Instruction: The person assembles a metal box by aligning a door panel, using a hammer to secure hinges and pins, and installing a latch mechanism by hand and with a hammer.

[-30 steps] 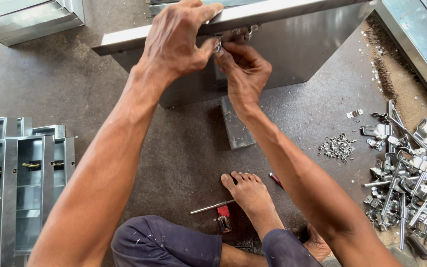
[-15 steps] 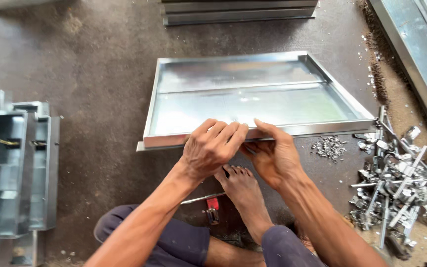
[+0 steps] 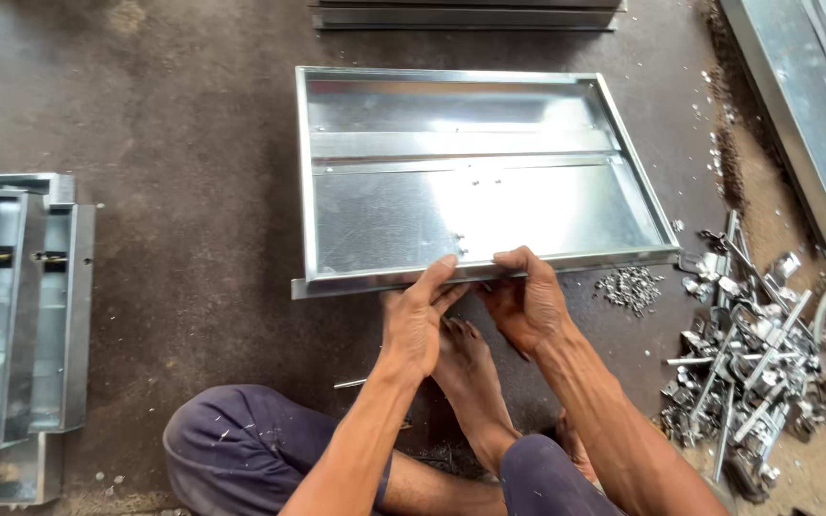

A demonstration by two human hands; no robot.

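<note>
A shallow galvanised sheet-metal tray (image 3: 384, 205) lies flat on the dark floor, open side up, with a raised strip across its middle. My left hand (image 3: 415, 320) grips its near rim, fingers curled over the edge. My right hand (image 3: 525, 301) grips the same rim just to the right, almost touching the left. Whether a small part sits between the fingers is hidden. My bare foot (image 3: 466, 368) rests on the floor right below the rim, between my forearms.
A pile of metal latches and rods (image 3: 748, 373) and a small heap of screws (image 3: 629, 287) lie at the right. Finished metal boxes (image 3: 11, 306) stand at the left. More sheet-metal pieces (image 3: 815, 105) lie at the far right and top edge (image 3: 466, 14).
The tray, held up on edge before my face a second ago, has come down flat on the floor. Both hands stayed on its near rim and now sit lower, close to my foot.
</note>
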